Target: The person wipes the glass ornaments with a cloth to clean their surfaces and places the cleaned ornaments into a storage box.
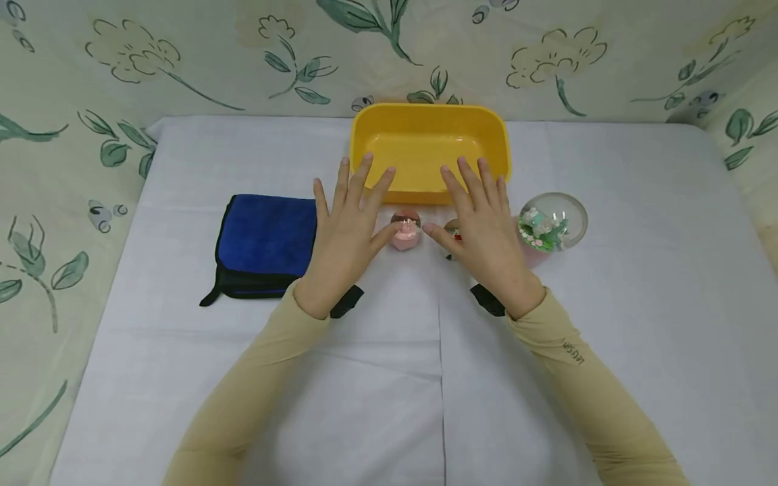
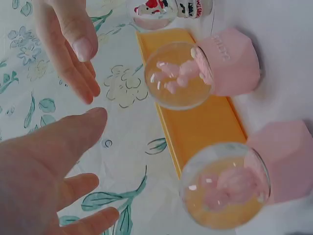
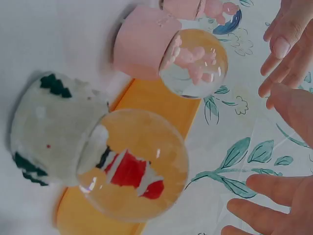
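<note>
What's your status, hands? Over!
Left hand, right hand: both empty. Small pink globe: upright on white cloth, near yellow tub. Head view: right hand partly blocks red-figured globe.

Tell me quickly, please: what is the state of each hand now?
Left hand: open, fingers spread, holding nothing; in the head view, its thumb overlaps the small round pink-based snow globe.
Right hand: open, fingers spread, holding nothing.
</note>
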`<state>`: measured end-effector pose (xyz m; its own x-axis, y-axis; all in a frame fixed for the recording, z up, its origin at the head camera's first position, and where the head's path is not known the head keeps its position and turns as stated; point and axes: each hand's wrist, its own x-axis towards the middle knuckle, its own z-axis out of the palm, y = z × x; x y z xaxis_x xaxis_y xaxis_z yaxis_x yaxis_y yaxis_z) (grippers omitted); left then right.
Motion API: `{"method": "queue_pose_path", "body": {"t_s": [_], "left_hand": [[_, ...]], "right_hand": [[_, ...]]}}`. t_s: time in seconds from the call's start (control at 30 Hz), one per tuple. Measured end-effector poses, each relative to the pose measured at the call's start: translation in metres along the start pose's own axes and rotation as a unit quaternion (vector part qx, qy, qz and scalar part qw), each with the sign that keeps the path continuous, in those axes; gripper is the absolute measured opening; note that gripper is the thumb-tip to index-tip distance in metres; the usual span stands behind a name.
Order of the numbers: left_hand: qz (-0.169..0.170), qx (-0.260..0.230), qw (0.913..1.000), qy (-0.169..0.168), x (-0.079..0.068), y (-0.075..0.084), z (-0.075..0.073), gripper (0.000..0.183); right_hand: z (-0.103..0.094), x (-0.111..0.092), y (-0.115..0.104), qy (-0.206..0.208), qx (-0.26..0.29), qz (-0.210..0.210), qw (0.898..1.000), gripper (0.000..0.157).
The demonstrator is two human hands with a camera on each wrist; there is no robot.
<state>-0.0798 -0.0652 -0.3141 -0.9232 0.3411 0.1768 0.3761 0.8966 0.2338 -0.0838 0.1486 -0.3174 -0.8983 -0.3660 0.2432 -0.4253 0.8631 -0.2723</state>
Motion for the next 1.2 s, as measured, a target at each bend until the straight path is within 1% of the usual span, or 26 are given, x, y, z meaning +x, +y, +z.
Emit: {"method": "queue_pose_path", "body": {"t_s": [0.07, 0.13, 0.23, 0.3, 0.37, 0.43, 0.5, 0.57, 0.6, 0.63, 0.77, 0.8, 0.97, 1.07, 1.13, 1.2], "left_hand": [[0.004, -0.025, 0.9996, 0.015, -0.004, -0.009, -0.005, 0.075], [0.000, -0.068, 0.9973, 0.028, -0.009, -0.019, -0.011, 0.074], [-0.016, -0.147, 0.9881, 0.043, -0.016, -0.034, -0.020, 0.072], [-0.025, -0.196, 0.9787, 0.055, -0.021, -0.044, -0.024, 0.071], [-0.031, -0.234, 0.9692, 0.071, -0.026, -0.056, -0.028, 0.068], [-0.041, -0.279, 0.9561, 0.078, -0.032, -0.068, -0.031, 0.066], [-0.052, -0.320, 0.9429, 0.075, -0.038, -0.079, -0.034, 0.063], [-0.067, -0.351, 0.9323, 0.059, -0.043, -0.089, -0.034, 0.061], [-0.076, -0.359, 0.9292, 0.046, -0.045, -0.093, -0.034, 0.060], [-0.085, -0.359, 0.9289, 0.033, -0.046, -0.097, -0.033, 0.060], [-0.117, -0.346, 0.9310, -0.014, -0.051, -0.110, -0.027, 0.057], [-0.123, -0.342, 0.9313, -0.025, -0.051, -0.112, -0.026, 0.057], [-0.133, -0.337, 0.9298, -0.063, -0.051, -0.121, -0.022, 0.058], [-0.133, -0.343, 0.9262, -0.083, -0.051, -0.128, -0.020, 0.058], [-0.133, -0.352, 0.9214, -0.097, -0.051, -0.132, -0.018, 0.058], [-0.133, -0.348, 0.9211, -0.113, -0.050, -0.135, -0.016, 0.059]], "right_hand": [[0.000, 0.000, -0.003, 0.018, 0.020, -0.014, 1.000, 0.080], [0.001, 0.000, -0.007, 0.033, 0.048, -0.028, 0.998, 0.082], [0.001, 0.000, -0.014, 0.045, 0.097, -0.039, 0.993, 0.083], [0.002, -0.001, -0.018, 0.048, 0.135, -0.038, 0.989, 0.082], [0.004, -0.001, -0.024, 0.056, 0.171, -0.037, 0.983, 0.080], [0.006, 0.000, -0.030, 0.071, 0.205, -0.039, 0.975, 0.077], [0.010, 0.000, -0.036, 0.091, 0.231, -0.045, 0.968, 0.075], [0.015, 0.001, -0.042, 0.102, 0.253, -0.043, 0.961, 0.073], [0.018, 0.001, -0.046, 0.103, 0.270, -0.043, 0.956, 0.072], [0.021, 0.002, -0.050, 0.102, 0.286, -0.037, 0.952, 0.072], [0.035, 0.004, -0.067, 0.078, 0.339, -0.009, 0.937, 0.070], [0.039, 0.005, -0.070, 0.075, 0.345, -0.005, 0.935, 0.069], [0.051, 0.009, -0.082, 0.044, 0.337, 0.022, 0.940, 0.073], [0.058, 0.011, -0.086, 0.021, 0.337, 0.043, 0.940, 0.076], [0.062, 0.012, -0.088, 0.009, 0.345, 0.058, 0.937, 0.076], [0.066, 0.014, -0.090, 0.000, 0.355, 0.068, 0.933, 0.077]]}}
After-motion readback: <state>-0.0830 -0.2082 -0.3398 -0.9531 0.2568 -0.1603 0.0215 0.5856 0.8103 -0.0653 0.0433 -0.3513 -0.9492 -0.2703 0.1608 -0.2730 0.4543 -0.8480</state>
